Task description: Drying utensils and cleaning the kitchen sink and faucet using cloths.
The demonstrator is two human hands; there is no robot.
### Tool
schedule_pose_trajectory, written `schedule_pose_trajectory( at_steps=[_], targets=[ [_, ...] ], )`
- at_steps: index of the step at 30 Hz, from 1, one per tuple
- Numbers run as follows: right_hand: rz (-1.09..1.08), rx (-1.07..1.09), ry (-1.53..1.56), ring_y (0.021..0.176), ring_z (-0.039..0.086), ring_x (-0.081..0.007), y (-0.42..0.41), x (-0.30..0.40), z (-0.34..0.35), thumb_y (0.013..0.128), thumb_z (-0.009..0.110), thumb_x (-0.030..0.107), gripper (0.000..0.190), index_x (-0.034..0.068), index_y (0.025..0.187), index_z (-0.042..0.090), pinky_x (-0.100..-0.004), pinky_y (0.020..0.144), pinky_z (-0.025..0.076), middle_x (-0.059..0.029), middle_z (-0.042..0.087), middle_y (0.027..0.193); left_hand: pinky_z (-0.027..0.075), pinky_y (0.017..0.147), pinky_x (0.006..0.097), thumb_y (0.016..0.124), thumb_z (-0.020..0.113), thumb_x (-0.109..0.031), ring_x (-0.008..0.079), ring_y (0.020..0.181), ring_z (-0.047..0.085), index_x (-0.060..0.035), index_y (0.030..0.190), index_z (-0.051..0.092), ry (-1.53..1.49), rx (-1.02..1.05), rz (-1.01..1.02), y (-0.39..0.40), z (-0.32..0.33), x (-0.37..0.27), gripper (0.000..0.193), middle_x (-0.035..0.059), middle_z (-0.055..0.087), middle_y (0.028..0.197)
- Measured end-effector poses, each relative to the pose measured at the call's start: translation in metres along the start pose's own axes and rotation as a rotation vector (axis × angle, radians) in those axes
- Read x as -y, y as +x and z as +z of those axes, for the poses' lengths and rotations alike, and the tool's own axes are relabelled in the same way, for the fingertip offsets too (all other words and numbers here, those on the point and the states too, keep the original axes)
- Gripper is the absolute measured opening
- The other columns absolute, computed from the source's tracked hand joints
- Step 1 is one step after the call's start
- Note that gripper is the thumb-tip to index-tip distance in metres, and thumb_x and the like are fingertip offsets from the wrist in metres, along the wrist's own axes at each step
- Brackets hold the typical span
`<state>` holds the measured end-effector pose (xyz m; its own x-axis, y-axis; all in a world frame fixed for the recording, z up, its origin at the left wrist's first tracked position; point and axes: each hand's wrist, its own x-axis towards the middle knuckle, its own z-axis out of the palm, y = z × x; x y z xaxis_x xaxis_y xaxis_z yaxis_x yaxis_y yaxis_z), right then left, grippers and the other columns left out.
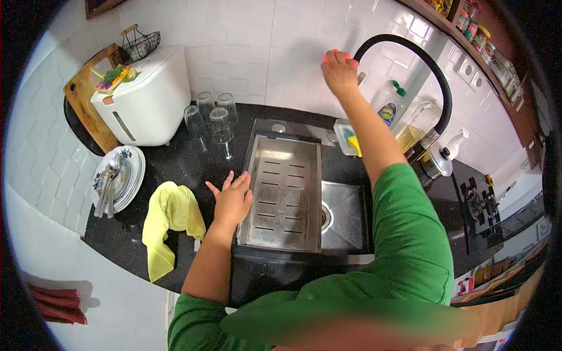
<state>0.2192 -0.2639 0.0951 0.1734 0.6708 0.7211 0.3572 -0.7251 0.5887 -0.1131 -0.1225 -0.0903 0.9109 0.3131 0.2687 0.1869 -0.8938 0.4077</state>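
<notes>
My right hand [340,72] is raised against the white tiled wall, near the end of the black faucet hose [417,50]. Something bright pink [328,57], perhaps a cloth or sponge, shows around its fingertips and is mostly hidden. My left hand [231,199] is spread palm down at the left rim of the sink, with nothing in it. Before me, a slotted steel tray [276,193] covers the left part of the dark sink basin [347,215]. To the left of that hand, a yellow cloth [164,228] lies crumpled on the black counter.
Several upturned glasses [220,125] stand behind the left hand. Stacked plates with cutlery [127,180] and a white bin [145,101] are further left. Beneath my right forearm sits a sponge tray [344,138]; a soap bottle [388,109] and lidded pot [434,162] stand beyond.
</notes>
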Motion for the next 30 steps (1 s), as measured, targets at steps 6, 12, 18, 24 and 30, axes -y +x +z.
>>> schedule_pose_trajectory(
  at_steps=[6, 12, 18, 24, 30],
  targets=[
    [-0.174, 0.248, -0.200, 0.102, 0.047, -0.0201, 0.026, -0.072, 0.026, 0.077, 0.054, 0.017, 0.016, 0.013, 0.080, 0.069, -0.0380, 0.081, 0.040, 0.0013, 0.055, 0.100, -0.004, 0.097, 0.0729, 0.083, 0.053, -0.022, 0.0285, 0.129, 0.035, -0.0116, 0.123, 0.053, -0.029, 0.010, 0.014, 0.002, -0.003, -0.004, 0.041, -0.0008, 0.048, 0.133],
    [0.046, 0.307, -0.250, 0.103, 0.048, -0.0237, 0.058, -0.106, -0.053, 0.079, 0.054, 0.017, 0.017, 0.010, 0.086, 0.069, -0.0390, 0.081, 0.043, -0.0010, 0.056, 0.104, -0.003, 0.097, 0.0729, 0.084, 0.052, -0.024, 0.0261, 0.130, 0.033, -0.0146, 0.125, 0.052, -0.007, 0.050, -0.022, 0.003, -0.006, -0.001, 0.042, -0.0030, 0.045, 0.135],
    [0.252, 0.291, -0.057, 0.089, 0.058, -0.0327, 0.030, -0.172, -0.119, 0.077, 0.051, 0.014, 0.023, 0.011, 0.094, 0.066, -0.0423, 0.082, 0.048, -0.0143, 0.058, 0.101, -0.003, 0.097, 0.0730, 0.084, 0.052, -0.024, 0.0243, 0.130, 0.034, -0.0142, 0.125, 0.052, -0.015, 0.044, 0.000, 0.005, -0.004, -0.005, 0.042, -0.0034, 0.045, 0.135],
    [0.344, 0.061, 0.254, 0.093, 0.053, -0.0371, -0.074, -0.164, -0.204, 0.070, 0.058, 0.007, 0.031, 0.011, 0.101, 0.061, -0.0425, 0.081, 0.044, -0.0203, 0.055, 0.099, -0.004, 0.097, 0.0727, 0.085, 0.051, -0.025, 0.0247, 0.131, 0.032, -0.0154, 0.128, 0.050, 0.002, 0.079, -0.033, 0.003, -0.004, -0.003, 0.044, -0.0033, 0.044, 0.137],
    [0.351, -0.067, 0.157, 0.087, 0.053, -0.0379, -0.051, -0.170, -0.168, 0.069, 0.060, 0.007, 0.028, 0.010, 0.097, 0.061, -0.0423, 0.079, 0.045, -0.0193, 0.056, 0.093, -0.005, 0.099, 0.0708, 0.086, 0.049, -0.024, 0.0257, 0.132, 0.031, -0.0143, 0.130, 0.048, -0.013, 0.099, -0.061, 0.004, -0.006, -0.004, 0.045, -0.0016, 0.043, 0.138]
  ],
)
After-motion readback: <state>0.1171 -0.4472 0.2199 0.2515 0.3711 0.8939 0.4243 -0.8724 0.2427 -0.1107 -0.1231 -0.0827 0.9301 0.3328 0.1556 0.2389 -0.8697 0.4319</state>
